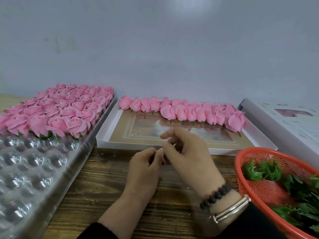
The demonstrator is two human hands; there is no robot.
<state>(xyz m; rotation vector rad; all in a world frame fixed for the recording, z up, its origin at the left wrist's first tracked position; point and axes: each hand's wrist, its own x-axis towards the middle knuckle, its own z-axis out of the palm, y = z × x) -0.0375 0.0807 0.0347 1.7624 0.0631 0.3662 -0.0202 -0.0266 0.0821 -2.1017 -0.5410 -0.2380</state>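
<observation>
Wooden tabletop (103,178), hands at lower centre.
Left hand (145,168) and right hand (188,152): fingers curled, tips touching; any pinched thing too small to tell.

Bare wooden table (103,178) lay open in the near middle, a lane between the clear blister tray (34,169) on the left and the orange basket (255,187) on the right. Farther off the white box lid (129,146) barred the way; its near half was free, roses (181,112) crowding its far edge.
</observation>
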